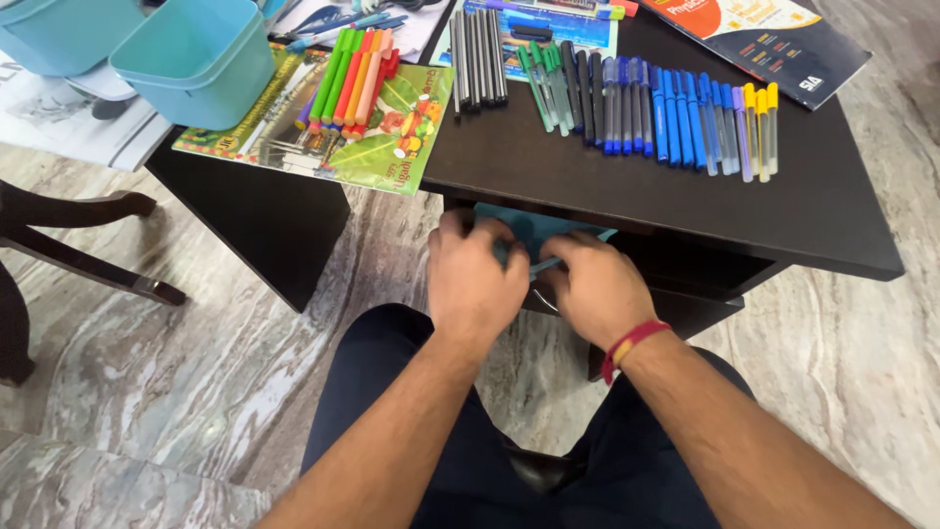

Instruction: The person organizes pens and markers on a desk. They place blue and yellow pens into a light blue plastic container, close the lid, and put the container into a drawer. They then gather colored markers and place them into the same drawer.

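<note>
Both hands, left hand [477, 279] and right hand [594, 289], pinch a blue pen [544, 264] over a teal box [534, 227] below the surface [832, 216]; sorted pens [646, 108] already lie in rows above

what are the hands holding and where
Both the left hand and the right hand grip a teal container by its near rim, under the table edge.

You have one view only, from your head camera, tilted steeply down and forward past your lap. It sits close above your hands [534, 279] at the near edge of the dark worktop [783, 216], with marble floor [196, 323] on both sides.
</note>
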